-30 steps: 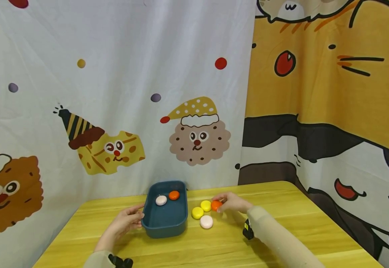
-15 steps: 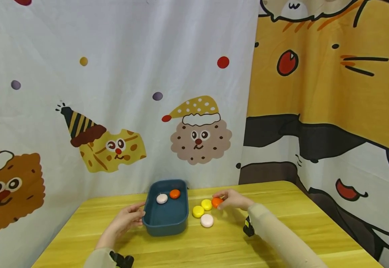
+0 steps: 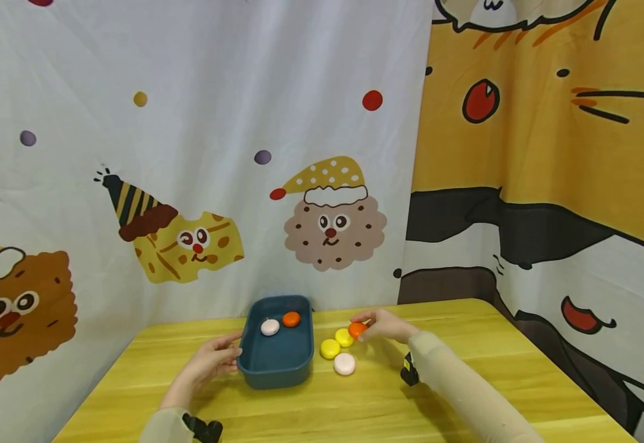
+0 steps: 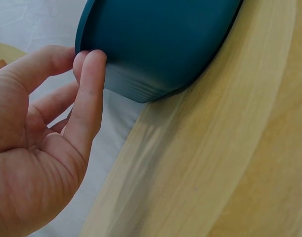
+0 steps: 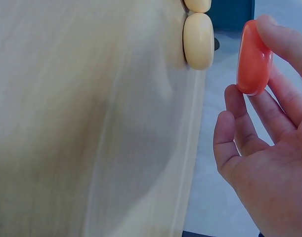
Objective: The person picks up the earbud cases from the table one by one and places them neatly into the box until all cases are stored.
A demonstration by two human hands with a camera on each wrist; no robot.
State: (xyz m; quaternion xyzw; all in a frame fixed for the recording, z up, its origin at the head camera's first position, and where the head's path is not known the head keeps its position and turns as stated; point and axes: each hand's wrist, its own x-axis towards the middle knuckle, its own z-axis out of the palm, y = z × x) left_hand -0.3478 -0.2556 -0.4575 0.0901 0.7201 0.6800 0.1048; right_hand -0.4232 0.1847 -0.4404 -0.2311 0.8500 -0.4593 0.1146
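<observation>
My right hand (image 3: 388, 326) pinches a glossy orange disc (image 3: 358, 330) between thumb and fingers. In the right wrist view this orange disc (image 5: 254, 59) stands on edge in the fingertips, apart from the tabletop. Just left of it lie two yellow discs (image 3: 330, 349) and a pale pink disc (image 3: 345, 364). My left hand (image 3: 208, 363) holds the near left side of a dark blue rectangular box (image 3: 276, 378). Close up, thumb and fingertips grip the rim of the box (image 4: 155, 44). Inside the box lie one pale disc (image 3: 269, 327) and one orange disc (image 3: 291, 319).
The yellow wood-grain table (image 3: 322, 418) ends at the back against a white curtain (image 3: 205, 111) printed with cartoon biscuits. At the right hangs a yellow cat-print curtain (image 3: 543, 141). The box stands near the table's back edge.
My right hand has raised the orange disc slightly and shifted it a little left, towards the yellow discs. The left hand stays at the box. The head view has shifted slightly.
</observation>
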